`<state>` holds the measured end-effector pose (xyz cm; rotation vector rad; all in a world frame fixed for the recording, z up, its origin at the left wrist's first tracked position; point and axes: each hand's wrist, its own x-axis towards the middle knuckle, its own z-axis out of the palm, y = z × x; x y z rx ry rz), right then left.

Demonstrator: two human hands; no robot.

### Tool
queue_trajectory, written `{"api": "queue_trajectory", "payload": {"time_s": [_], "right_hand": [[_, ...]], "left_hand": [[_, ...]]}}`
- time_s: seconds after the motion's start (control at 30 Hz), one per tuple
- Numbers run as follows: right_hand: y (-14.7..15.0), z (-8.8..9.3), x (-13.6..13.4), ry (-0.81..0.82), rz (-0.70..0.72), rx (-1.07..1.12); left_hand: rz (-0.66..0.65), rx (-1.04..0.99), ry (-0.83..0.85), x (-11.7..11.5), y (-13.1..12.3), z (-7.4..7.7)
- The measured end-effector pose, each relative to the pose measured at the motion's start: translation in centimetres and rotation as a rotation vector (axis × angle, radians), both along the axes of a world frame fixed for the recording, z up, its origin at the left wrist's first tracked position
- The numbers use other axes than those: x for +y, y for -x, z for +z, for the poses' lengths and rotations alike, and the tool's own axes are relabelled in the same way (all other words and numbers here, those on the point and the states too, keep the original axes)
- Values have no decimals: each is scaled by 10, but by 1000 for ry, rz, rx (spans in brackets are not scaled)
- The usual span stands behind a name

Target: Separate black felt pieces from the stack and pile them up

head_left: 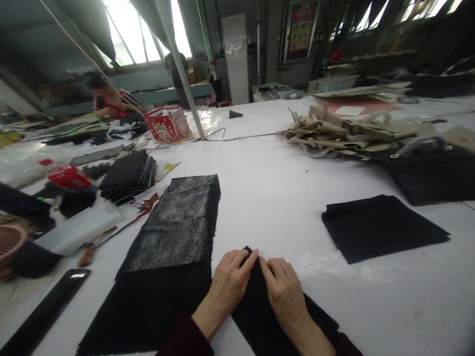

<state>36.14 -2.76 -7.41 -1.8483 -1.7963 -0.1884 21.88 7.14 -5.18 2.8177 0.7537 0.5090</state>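
A black fabric piece (pixel 256 316) lies on the white table in front of me, its far end narrowed to a point between my hands. My left hand (pixel 233 272) grips its far left edge, thumb and index finger meeting at the tip. On the other side my right hand (pixel 282 287) has its fingers curled in and pressed onto the same fabric, the index finger close to my left thumb. Left of my hands rises a stack of black fabric panels (pixel 148 306), topped by a grey speckled panel (pixel 174 225). A flat black panel (pixel 382 227) rests to the right.
Beige fabric pieces (pixel 345 131) are heaped at the back right beside a black bag (pixel 438 168). A red box (pixel 166 124) stands by a metal pole (pixel 185 74). Folded black pieces (pixel 128 173) and a dark glossy strip (pixel 48 311) lie left. A person (pixel 111 101) sits far left.
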Motion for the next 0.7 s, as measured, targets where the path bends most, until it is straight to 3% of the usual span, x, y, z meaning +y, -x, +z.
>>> {"api": "queue_trajectory", "payload": {"time_s": [0.7], "right_hand": [[0, -4, 2, -24, 22, -61]], "left_hand": [[67, 1, 7, 3, -1, -11]]}}
